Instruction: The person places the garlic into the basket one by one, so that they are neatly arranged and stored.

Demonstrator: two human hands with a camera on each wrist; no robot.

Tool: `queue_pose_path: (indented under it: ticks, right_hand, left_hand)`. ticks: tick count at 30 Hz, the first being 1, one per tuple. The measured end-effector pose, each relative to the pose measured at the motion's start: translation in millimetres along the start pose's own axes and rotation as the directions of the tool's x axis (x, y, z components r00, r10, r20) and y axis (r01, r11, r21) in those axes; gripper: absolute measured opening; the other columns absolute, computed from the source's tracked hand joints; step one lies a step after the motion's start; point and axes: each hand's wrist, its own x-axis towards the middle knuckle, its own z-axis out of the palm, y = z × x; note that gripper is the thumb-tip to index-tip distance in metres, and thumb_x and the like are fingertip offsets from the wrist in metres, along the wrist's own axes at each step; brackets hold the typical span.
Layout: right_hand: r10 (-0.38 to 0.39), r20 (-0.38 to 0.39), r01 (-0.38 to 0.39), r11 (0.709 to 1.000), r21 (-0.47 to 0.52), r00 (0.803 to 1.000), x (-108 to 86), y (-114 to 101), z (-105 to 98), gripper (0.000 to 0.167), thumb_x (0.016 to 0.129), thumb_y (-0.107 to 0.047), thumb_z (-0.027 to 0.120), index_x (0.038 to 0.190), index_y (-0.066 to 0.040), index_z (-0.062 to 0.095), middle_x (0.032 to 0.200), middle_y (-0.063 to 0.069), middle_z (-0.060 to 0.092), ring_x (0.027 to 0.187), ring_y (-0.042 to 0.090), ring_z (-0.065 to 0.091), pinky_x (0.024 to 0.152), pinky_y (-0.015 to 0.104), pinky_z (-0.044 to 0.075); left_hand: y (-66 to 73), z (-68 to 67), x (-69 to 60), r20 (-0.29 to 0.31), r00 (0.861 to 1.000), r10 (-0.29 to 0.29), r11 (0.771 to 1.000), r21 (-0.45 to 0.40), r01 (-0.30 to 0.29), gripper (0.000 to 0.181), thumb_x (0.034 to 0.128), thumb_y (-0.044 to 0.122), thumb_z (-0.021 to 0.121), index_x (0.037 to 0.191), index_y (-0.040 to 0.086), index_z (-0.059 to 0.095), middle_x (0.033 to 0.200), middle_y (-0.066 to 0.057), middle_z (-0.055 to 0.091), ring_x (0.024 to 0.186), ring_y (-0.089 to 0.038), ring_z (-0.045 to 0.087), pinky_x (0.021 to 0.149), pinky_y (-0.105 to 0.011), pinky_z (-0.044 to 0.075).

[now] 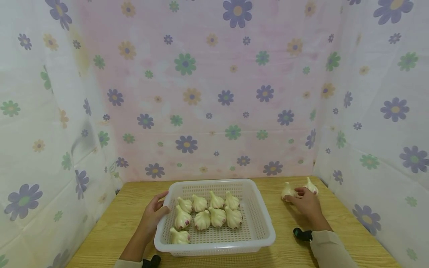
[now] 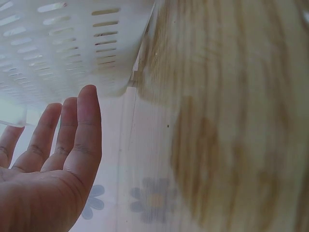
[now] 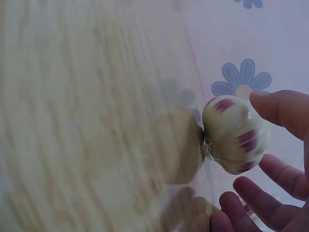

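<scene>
In the head view my left hand (image 1: pixel 151 216) rests at the left rim of a white perforated plastic basket (image 1: pixel 214 246). Its fingers (image 2: pixel 87 130) look nearly straight beside the basket's outer wall in the left wrist view. Several pale garlic bulbs (image 1: pixel 202 220) with purple marks lie inside, mostly toward the left and middle. At the table's back right, my right hand (image 1: pixel 306 204) pinches a garlic bulb (image 3: pixel 234 135) between thumb and index finger; the bulb sits on the table. Just right of it stands a second garlic bulb (image 1: pixel 311 185), partly hidden by the hand.
The wooden table (image 1: pixel 110 223) carries the basket near its middle. Flower-printed cloth (image 1: pixel 207 111) closes off the back and both sides. Black straps (image 1: pixel 302 234) with small devices are on both wrists.
</scene>
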Motion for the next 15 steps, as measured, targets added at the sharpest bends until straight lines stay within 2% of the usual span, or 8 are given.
queue_pose_path:
  ticks: [8,15]
  right_hand:
    - [-0.033,0.030,0.033,0.999,0.013,0.999,0.6,-6.0,5.9,0.080,0.099,-0.046,0.067,0.150,0.011,0.043,0.141,0.039,0.052,0.127,0.053,0.056,0.100,0.062,0.052]
    - [-0.051,0.008,0.051,0.998,-0.024,0.999,-1.1,-8.2,8.3,0.075,0.099,-0.043,0.067,0.146,0.012,0.048,0.138,0.039,0.054,0.123,0.052,0.057,0.099,0.062,0.051]
  left_hand:
    - [-1.9,-0.8,1.3,-0.004,1.000,0.000,1.000,-0.010,0.000,0.063,0.0928,0.003,0.060,0.152,0.019,0.046,0.138,-0.025,0.059,0.108,-0.034,0.069,0.081,-0.046,0.064]
    - [-0.5,-0.4,-0.2,0.011,1.000,0.008,1.000,0.005,-0.008,0.063,0.0936,0.004,0.059,0.153,0.018,0.043,0.140,-0.027,0.057,0.110,-0.034,0.068,0.083,-0.046,0.064]
